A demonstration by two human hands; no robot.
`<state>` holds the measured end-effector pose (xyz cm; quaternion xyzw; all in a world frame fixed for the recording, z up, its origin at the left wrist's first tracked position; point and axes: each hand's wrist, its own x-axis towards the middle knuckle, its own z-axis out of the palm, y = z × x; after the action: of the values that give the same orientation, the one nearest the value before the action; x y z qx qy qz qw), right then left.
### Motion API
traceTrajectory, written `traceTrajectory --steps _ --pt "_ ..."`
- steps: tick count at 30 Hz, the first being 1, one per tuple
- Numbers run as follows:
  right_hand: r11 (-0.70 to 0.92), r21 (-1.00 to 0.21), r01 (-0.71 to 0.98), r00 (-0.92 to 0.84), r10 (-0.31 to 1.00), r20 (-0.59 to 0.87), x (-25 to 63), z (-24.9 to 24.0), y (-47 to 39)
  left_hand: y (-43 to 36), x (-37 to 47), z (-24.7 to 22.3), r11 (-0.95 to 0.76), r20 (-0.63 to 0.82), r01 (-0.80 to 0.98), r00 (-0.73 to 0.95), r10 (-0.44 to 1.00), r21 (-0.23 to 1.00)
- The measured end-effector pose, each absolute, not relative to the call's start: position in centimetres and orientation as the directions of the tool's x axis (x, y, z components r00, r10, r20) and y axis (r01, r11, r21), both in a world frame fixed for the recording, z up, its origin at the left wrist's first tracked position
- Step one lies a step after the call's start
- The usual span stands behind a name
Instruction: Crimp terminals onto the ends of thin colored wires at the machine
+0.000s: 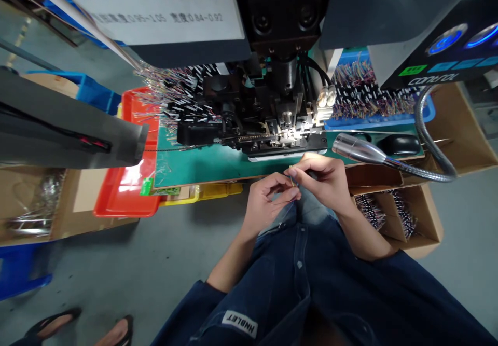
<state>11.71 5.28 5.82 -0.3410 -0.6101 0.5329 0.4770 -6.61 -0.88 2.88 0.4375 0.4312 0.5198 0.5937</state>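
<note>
My left hand and my right hand meet just in front of the green bench top, fingers pinched together on a small bundle of thin coloured wires. The wire tips point up toward the black crimping machine, whose lit metal jaw lies a short way beyond my fingers. Both forearms wear dark denim sleeves.
A red tray with loose wires sits at left. A blue tray of wire pieces stands behind right. A flexible metal lamp reaches in from the right. Cardboard boxes with wire parts are beside my right arm. Another person's sandalled feet show at bottom left.
</note>
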Motion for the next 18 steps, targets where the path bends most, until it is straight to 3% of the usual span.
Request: traceTrajectory --steps 6,18 --pt "0.095 -0.986 -0.140 -0.300 0.944 0.133 12.1 4.9 5.3 0.0 -6.3 1.9 0.064 -0.069 -0.382 -0.001 0.998 0.922" --pt "0.162 -0.984 -0.076 -0.211 0.962 0.174 10.1 3.4 5.3 1.1 -4.7 0.4 0.017 -0.104 -0.477 -0.156 0.982 0.879"
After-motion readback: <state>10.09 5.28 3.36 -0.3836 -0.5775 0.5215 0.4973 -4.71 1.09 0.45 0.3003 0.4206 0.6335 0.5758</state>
